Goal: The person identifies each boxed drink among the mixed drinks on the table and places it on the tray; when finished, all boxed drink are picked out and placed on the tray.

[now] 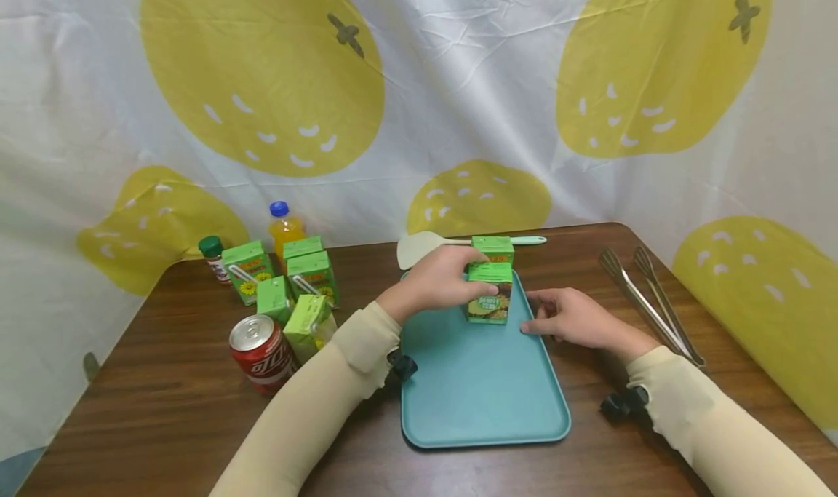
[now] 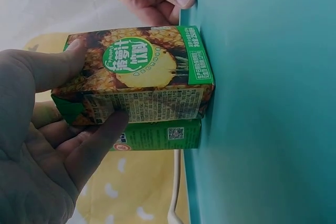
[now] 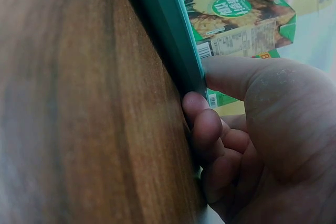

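My left hand (image 1: 445,277) holds a green pineapple juice carton (image 1: 488,306), thumb on one side and fingers on the other. The carton stands upright near the far end of a teal tray (image 1: 481,395); in the left wrist view its base is right at the tray's surface. Directly behind it is a second green carton (image 1: 494,246), partly hidden. My right hand (image 1: 576,319) pinches the tray's right rim, with the thumb (image 3: 228,74) over the edge and curled fingers (image 3: 205,127) low against its outer side.
On the left stand several green juice cartons (image 1: 245,253), a red cola can (image 1: 262,359), an orange drink bottle (image 1: 286,231) and a green-capped jar (image 1: 212,253). A pale spatula (image 1: 419,247) lies behind the tray. Metal tongs (image 1: 648,304) lie at the right.
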The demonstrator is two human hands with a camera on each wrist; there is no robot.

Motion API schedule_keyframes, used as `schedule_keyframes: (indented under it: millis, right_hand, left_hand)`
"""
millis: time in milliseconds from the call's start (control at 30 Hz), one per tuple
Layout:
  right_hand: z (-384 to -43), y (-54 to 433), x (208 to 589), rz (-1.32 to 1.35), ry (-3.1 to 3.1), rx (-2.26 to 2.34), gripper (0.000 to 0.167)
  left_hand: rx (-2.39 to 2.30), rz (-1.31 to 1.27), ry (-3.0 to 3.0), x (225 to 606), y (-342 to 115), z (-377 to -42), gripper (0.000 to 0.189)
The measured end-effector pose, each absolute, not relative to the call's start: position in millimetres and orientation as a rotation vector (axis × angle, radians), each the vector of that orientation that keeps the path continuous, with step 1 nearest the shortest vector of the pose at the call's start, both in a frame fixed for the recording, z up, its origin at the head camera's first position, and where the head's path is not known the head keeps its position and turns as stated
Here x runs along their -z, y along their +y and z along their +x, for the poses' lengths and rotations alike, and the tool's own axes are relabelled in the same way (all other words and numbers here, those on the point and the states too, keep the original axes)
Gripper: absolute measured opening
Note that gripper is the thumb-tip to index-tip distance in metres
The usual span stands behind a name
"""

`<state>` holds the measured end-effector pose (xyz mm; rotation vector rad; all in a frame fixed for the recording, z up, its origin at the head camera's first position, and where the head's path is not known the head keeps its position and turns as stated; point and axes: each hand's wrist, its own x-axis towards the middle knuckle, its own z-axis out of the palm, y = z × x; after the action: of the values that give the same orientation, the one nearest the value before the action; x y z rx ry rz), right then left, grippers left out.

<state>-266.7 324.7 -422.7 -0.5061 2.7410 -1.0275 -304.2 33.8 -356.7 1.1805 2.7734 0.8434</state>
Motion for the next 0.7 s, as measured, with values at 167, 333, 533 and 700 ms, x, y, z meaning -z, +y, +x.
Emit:
schedule_keyframes:
  millis: [167, 333, 533, 700]
  right_hand:
    - [-266.4, 324.4, 421.9, -0.506, 2.737, 1.029, 0.079]
    - [-265.7, 323.6, 421.5, -0.5, 2.736, 1.029, 0.078]
    - [-267.1, 324.3, 422.5, -0.5, 2.736, 1.026, 0.078]
    - [-267.6, 324.7, 422.5, -0.499, 2.734, 1.026, 0.08]
  left_hand:
    - [-0.866, 1.209, 2.765, 358.0, 37.0, -306.4, 0.045]
    - [-0.881, 1.212, 2.769, 359.6, 39.7, -308.5, 0.048]
    - [-0.875, 1.217, 2.761, 357.8, 42.3, -308.6, 0.031]
    - [-0.873, 1.212, 2.761, 356.8, 43.5, -308.7, 0.036]
